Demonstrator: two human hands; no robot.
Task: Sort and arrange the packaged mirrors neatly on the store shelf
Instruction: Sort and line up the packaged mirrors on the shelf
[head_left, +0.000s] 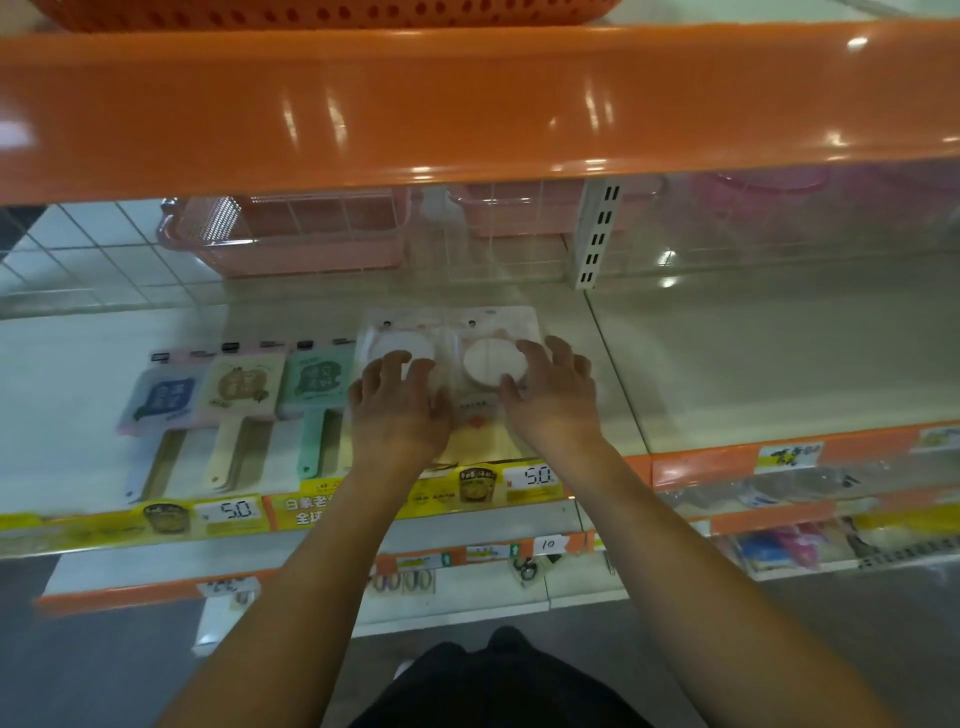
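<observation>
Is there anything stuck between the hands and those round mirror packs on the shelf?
No, nothing visible. The left hand rests right on the left round mirror pack, and the right hand rests on the right round mirror pack.

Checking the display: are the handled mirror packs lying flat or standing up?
Lying flat: the blue, beige and green packs rest face-up on the shelf.

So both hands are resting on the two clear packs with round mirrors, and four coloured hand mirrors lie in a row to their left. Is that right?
Not quite: the head view shows three coloured hand mirrors, not four: a blue one, a cream one and a green one. The rest holds: the left hand and right hand rest on the two clear packs to their right.
</observation>
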